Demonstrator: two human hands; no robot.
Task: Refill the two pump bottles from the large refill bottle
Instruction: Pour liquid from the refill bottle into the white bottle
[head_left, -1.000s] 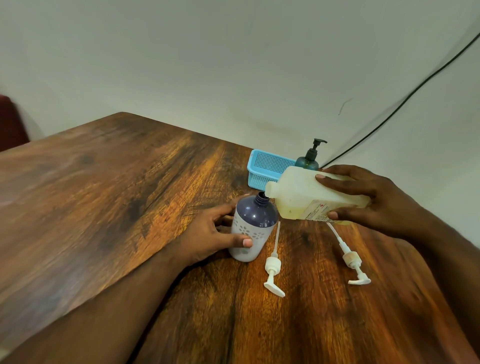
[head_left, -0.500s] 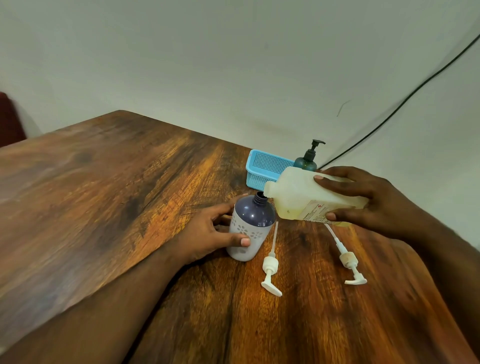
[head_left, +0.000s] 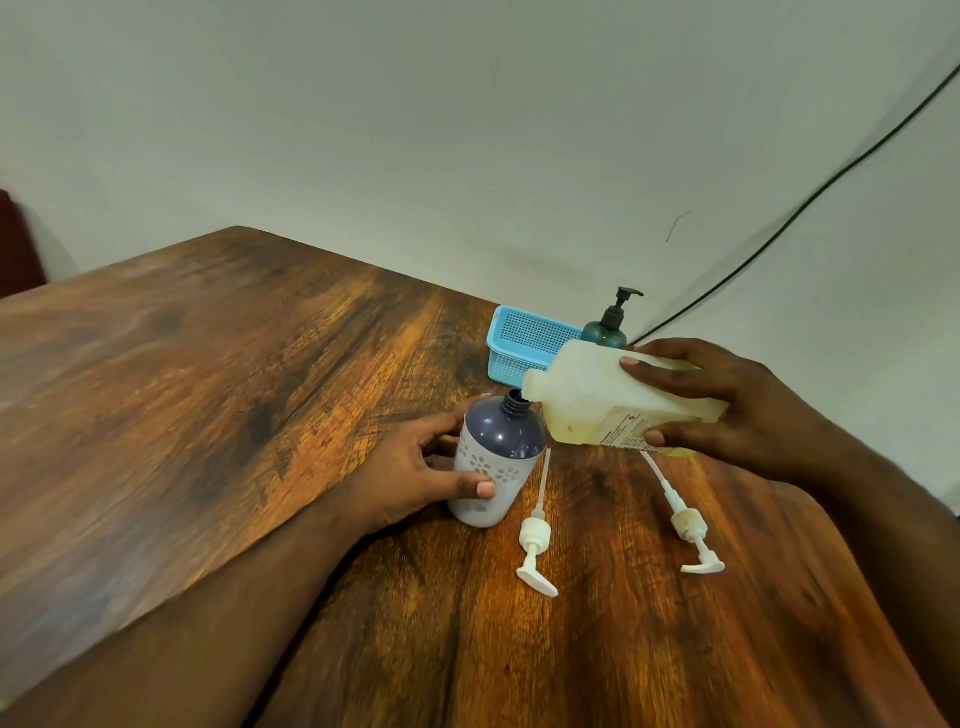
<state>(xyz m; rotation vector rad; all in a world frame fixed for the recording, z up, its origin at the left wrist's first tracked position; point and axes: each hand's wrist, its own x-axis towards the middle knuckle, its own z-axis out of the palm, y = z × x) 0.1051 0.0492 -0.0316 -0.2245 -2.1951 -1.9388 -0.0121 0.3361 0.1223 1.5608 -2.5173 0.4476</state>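
The right hand (head_left: 737, 410) grips 1 tilted refill bottle (head_left: 597, 400) holding yellowish liquid, spout at the open purple pump bottle (head_left: 498, 457), which the left hand (head_left: 415, 478) grips upright on the worktop (head_left: 260, 389). 2 white pump heads (head_left: 535, 540) lie beside it.

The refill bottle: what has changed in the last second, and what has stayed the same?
The right hand has brought the refill bottle slightly lower, so its spout now meets the open neck of the purple bottle. The left hand still grips the purple bottle. Both loose pumps lie unmoved on the table.
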